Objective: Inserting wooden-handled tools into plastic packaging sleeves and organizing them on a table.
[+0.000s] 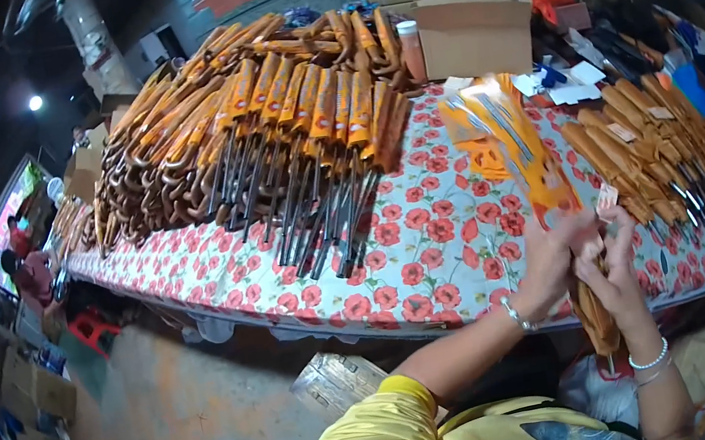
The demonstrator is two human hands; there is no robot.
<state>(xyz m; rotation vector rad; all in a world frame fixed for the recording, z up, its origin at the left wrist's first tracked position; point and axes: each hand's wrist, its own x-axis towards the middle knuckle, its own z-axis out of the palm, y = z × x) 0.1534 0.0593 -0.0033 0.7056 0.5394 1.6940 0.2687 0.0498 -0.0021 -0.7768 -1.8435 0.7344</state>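
Note:
An orange printed plastic sleeve (525, 156) rises from my left hand (551, 265), which is closed around its lower end; the sleeve's top is blurred. My right hand (615, 277) is wrapped around a folded brown-orange umbrella (595, 323), held tilted with its metal tip downward at the table's front edge. A small white tag (607, 198) sticks up by the right fingers. My two hands touch each other, and their overlap hides where sleeve and umbrella meet. Behind the raised sleeve, more orange sleeves (485, 161) lie on the table.
The table wears a red-flowered cloth (366, 298). A big heap of sleeved umbrellas with hooked brown handles (165, 173) covers its left part. Unsleeved folded umbrellas (641, 145) lie at the right. A cardboard box (476, 38) and a capped bottle (412, 54) stand at the back.

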